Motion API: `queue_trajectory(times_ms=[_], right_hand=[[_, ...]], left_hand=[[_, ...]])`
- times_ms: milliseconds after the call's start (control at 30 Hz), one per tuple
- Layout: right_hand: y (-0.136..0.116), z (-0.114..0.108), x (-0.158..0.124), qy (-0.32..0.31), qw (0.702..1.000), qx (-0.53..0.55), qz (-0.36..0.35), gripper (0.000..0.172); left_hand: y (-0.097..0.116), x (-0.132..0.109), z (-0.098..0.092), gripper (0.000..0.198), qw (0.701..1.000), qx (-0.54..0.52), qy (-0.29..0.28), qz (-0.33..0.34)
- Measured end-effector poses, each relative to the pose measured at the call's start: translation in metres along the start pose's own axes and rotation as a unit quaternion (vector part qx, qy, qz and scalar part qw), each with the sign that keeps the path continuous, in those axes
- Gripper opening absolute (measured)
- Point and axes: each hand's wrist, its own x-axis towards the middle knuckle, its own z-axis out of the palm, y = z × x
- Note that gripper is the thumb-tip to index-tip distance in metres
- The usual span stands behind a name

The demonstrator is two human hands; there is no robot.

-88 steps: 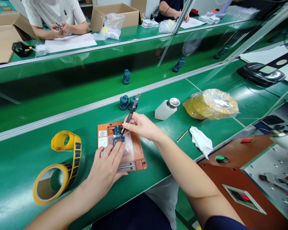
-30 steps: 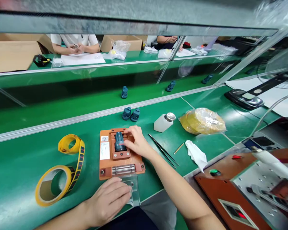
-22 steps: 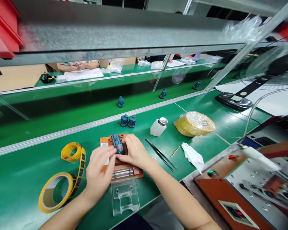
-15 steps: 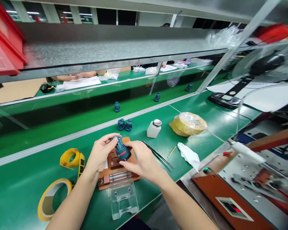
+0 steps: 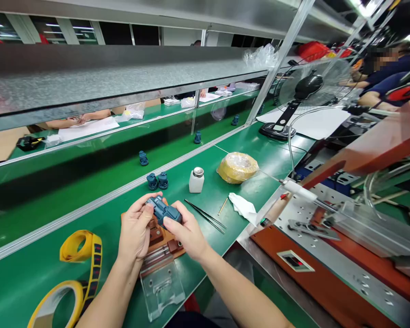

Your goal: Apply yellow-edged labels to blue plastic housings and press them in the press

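Both my hands hold a small dark blue plastic part (image 5: 164, 211) lifted above an orange-brown fixture (image 5: 158, 238) on the green bench. My left hand (image 5: 135, 230) grips its left end, fingers curled. Thumb and fingers of my right hand (image 5: 186, 231) pinch its right end. A clear acrylic cover (image 5: 161, 287) lies flipped open toward me from the fixture. Black tweezers (image 5: 205, 216) rest on the bench just right of my right hand.
Two more blue parts (image 5: 157, 181) stand by the conveyor rail, others ride the belt (image 5: 143, 158). A yellow label roll (image 5: 78, 259) lies left; a white dispenser bottle (image 5: 196, 180), bagged yellow tape (image 5: 237, 167), white cloth (image 5: 244, 207) and a fan (image 5: 302, 91) sit right. Orange machine (image 5: 328, 255) at right. People work across the belt.
My right hand set the tweezers down and the clear cover was flipped open. Both hands lifted the blue part out of the fixture. The camera tilted up and turned right.
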Motion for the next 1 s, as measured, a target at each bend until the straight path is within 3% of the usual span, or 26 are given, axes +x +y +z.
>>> queue_trajectory(times_ms=[633, 833, 900, 1000], right_hand=[[0.012, 0.013, -0.004, 0.068, 0.993, 0.072, 0.067, 0.04], [0.006, 0.013, -0.002, 0.084, 0.974, 0.168, 0.126, 0.049], [0.004, 0.015, -0.003, 0.055, 0.963, 0.21, 0.16, 0.05], [0.003, 0.018, -0.007, -0.052, 0.933, 0.265, 0.238, 0.058]], left_hand=[[0.0, 0.0, 0.004, 0.031, 0.999, 0.015, -0.029, 0.008], [-0.002, 0.001, 0.005, 0.031, 1.0, 0.027, -0.008, -0.009], [-0.002, 0.001, 0.006, 0.03, 0.999, 0.045, -0.001, -0.007], [-0.001, 0.001, 0.007, 0.03, 0.995, 0.099, -0.013, -0.005]])
